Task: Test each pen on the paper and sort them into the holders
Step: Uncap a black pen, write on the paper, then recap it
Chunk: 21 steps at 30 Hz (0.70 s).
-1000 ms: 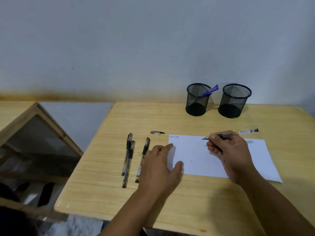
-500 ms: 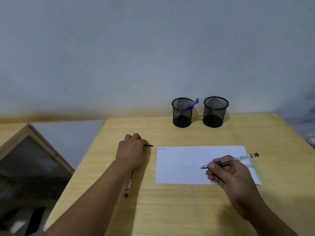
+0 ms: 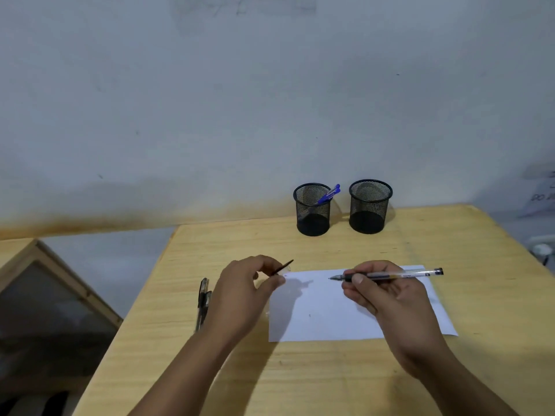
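My right hand [image 3: 393, 298] holds an uncapped clear gel pen [image 3: 402, 276] level above the white paper [image 3: 327, 322], tip pointing left. My left hand [image 3: 240, 292] is lifted just left of the paper and pinches the pen cap [image 3: 283, 267], whose dark clip sticks out toward the right. Black capped pens [image 3: 203, 301] lie on the wooden table left of that hand, partly hidden by it. Two black mesh holders stand at the back: the left holder [image 3: 312, 210] has blue pens [image 3: 329, 194] in it, the right holder [image 3: 370, 207] shows nothing inside.
The table [image 3: 330, 379] ends at its left edge near the black pens. A wooden framed cabinet [image 3: 51, 298] sits lower at the left. A grey wall rises right behind the holders.
My left hand went from flat beside the paper to the cap near the paper's top left corner and picked it up. My right hand kept the pen throughout. The camera tilted up.
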### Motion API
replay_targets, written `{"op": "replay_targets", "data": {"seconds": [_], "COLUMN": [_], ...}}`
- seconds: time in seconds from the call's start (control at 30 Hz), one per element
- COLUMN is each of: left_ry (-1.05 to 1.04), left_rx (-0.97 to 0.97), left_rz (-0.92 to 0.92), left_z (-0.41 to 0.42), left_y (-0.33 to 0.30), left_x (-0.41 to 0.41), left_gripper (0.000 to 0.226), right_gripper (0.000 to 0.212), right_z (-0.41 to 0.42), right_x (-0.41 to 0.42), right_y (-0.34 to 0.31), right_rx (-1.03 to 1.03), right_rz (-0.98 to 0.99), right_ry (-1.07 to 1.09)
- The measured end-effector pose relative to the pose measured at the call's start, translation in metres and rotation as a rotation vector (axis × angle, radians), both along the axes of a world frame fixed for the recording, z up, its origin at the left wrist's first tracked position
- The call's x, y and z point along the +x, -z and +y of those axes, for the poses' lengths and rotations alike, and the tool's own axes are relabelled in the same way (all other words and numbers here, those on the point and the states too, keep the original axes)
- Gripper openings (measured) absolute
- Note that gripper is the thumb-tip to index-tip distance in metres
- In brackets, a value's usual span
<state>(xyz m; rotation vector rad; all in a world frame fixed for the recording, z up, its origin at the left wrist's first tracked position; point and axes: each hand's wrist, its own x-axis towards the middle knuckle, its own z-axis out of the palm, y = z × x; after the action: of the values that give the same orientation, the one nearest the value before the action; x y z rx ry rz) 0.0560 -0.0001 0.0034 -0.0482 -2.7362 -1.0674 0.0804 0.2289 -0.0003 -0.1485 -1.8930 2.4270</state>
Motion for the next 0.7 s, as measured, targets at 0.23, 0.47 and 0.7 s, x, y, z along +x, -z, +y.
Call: {"op": "replay_targets", "data": {"seconds": [0.23, 0.47, 0.7], "left_ry": [0.081, 0.116, 0.144], "left_rx": [0.099, 0.043, 0.029], "left_rz": [-0.020, 0.003, 0.015], "left_z": [0.012, 0.017, 0.017], "left_y": [-0.001, -0.003, 0.001], "left_x": [0.019, 0.020, 0.022], "left_gripper": [0.012, 0.015, 0.008], "right_gripper": [0.004, 0.006, 0.010], "right_z": [-0.010, -0.013, -0.014], "right_x": [-0.001, 0.003, 0.006], "right_y": [-0.011, -0.006, -0.001], "right_rx": [0.128, 0.112, 0.120], "right_rz": [0.033, 0.007, -0.013], "right_ry": [-0.041, -0.084, -0.091]}}
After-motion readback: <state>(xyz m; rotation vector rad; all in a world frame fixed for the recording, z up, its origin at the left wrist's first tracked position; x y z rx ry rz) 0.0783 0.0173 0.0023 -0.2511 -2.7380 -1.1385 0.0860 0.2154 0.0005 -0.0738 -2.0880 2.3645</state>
